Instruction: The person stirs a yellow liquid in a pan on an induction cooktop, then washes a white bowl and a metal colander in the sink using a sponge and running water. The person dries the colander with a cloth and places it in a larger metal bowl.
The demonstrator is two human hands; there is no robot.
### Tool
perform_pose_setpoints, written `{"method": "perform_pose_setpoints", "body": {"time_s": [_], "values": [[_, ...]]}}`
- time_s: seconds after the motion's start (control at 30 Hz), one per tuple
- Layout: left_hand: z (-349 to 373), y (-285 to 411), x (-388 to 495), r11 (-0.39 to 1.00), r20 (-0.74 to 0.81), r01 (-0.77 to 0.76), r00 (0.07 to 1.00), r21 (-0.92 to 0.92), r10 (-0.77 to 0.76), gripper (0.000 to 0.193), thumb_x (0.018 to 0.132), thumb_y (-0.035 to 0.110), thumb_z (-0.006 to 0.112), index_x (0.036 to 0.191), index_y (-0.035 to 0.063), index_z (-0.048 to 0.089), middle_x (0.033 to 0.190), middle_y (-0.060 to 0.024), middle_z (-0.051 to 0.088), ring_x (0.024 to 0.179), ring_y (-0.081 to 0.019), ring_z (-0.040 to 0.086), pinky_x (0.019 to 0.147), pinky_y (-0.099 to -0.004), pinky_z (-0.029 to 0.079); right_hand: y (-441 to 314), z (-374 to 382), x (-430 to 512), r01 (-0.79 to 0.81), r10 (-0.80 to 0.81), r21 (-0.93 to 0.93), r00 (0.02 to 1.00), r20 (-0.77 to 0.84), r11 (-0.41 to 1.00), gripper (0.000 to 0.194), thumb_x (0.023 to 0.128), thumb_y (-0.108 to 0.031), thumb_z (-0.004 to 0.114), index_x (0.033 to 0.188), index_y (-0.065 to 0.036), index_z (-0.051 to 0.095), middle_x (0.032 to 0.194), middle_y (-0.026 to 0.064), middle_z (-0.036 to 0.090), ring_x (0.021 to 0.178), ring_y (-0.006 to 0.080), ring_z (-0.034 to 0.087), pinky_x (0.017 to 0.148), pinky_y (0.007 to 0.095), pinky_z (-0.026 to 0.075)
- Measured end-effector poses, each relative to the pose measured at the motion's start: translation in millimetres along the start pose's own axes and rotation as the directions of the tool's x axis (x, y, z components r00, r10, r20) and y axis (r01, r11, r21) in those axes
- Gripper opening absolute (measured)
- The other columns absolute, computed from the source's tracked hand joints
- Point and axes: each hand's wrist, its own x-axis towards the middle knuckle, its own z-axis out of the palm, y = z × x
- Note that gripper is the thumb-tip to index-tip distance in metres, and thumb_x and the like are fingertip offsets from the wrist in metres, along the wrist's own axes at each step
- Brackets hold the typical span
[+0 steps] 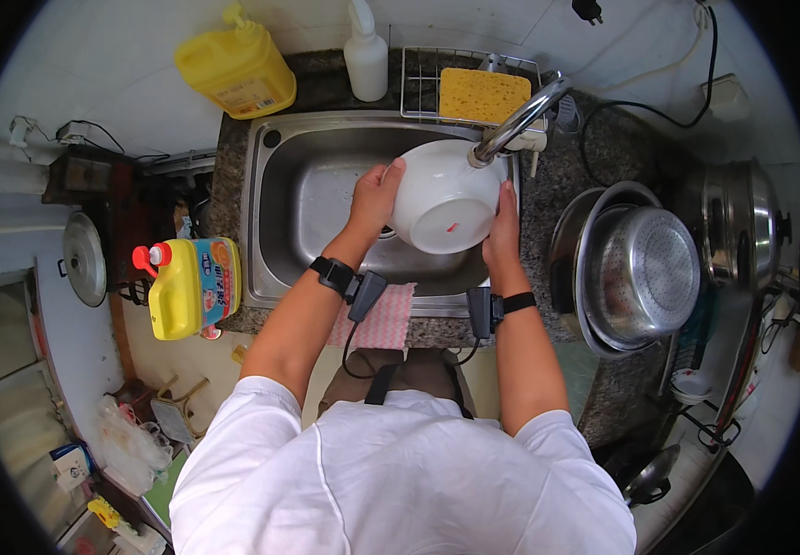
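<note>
Between my two hands is a white bowl (434,194), tilted so its round foot with a small red mark faces me. My left hand (377,198) grips its left side, thumb near the rim. On the opposite side, my right hand (502,229) supports it with the fingers along the wall. The bowl is over the right part of a stainless steel sink (309,180) and hides most of the drain. A chrome faucet (521,125) reaches over the bowl, its spout end close to the bowl's upper side. Whether water runs is not visible.
Behind the sink stand a yellow pump jug (240,66), a white spray bottle (366,59) and a wire rack (420,83) with a yellow sponge (484,95). A yellow detergent jug (191,288) is at left, a pink-patterned cloth (375,319) at the front edge, a perforated steel pot (639,270) at right.
</note>
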Motion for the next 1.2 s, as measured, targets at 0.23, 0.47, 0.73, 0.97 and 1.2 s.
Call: {"method": "perform_pose_setpoints", "body": {"time_s": [0.23,0.47,0.73,0.97,1.2], "values": [[10,5,-11,0.953,-0.044,-0.192,0.977,0.233,0.207,0.042,0.095,0.042,0.062,0.078,0.0041,0.062,0.07,0.002,0.059,0.064,-0.0059,0.048,0.059,-0.025,0.043,-16,14,-1,-0.222,0.237,-0.237,0.971,0.037,0.946,0.067,0.099,-0.045,0.049,0.143,0.004,0.038,0.141,0.019,0.047,0.135,0.0273,0.041,0.108,0.0327,0.033],[21,-13,-16,0.865,-0.031,-0.213,0.967,0.455,0.254,0.037,0.099,0.036,0.057,0.084,0.0029,0.062,0.069,-0.0014,0.061,0.063,-0.0078,0.051,0.059,-0.0261,0.044,-1,63,-26,0.441,-0.419,-0.877,0.844,0.334,0.19,0.062,0.089,-0.03,0.06,0.137,0.006,0.044,0.143,0.0256,0.042,0.136,0.0396,0.037,0.113,0.0472,0.027],[14,-19,-14,0.94,-0.09,-0.22,0.964,0.261,0.251,0.039,0.104,0.034,0.046,0.093,0.0008,0.064,0.079,-0.0036,0.065,0.073,-0.0098,0.055,0.067,-0.0278,0.047,0,72,-68,0.718,-0.306,-0.61,0.53,0.791,-0.334,0.067,0.08,-0.028,0.066,0.139,-0.006,0.047,0.151,0.0136,0.037,0.142,0.0365,0.028,0.112,0.0583,0.022],[3,-9,-21,0.912,-0.084,-0.262,0.95,0.317,0.302,0.041,0.102,0.036,0.049,0.09,-0.0003,0.064,0.073,-0.0081,0.063,0.069,-0.0132,0.054,0.066,-0.0305,0.047,-22,42,-25,0.737,-0.349,-0.636,0.672,0.653,0.228,0.07,0.083,-0.037,0.068,0.143,-0.01,0.044,0.15,0.0155,0.038,0.14,0.0346,0.031,0.114,0.049,0.023],[-12,-2,-22,0.994,-0.147,-0.088,0.986,-0.069,0.077,0.05,0.102,0.044,0.047,0.103,-0.0022,0.065,0.094,-0.0058,0.067,0.084,-0.0105,0.057,0.077,-0.0265,0.047,10,9,-13,0.112,-0.074,-0.16,0.972,0.224,0.981,0.06,0.101,-0.046,0.046,0.144,-0.004,0.041,0.147,0.0113,0.042,0.135,0.0268,0.039,0.113,0.0337,0.028]]}}
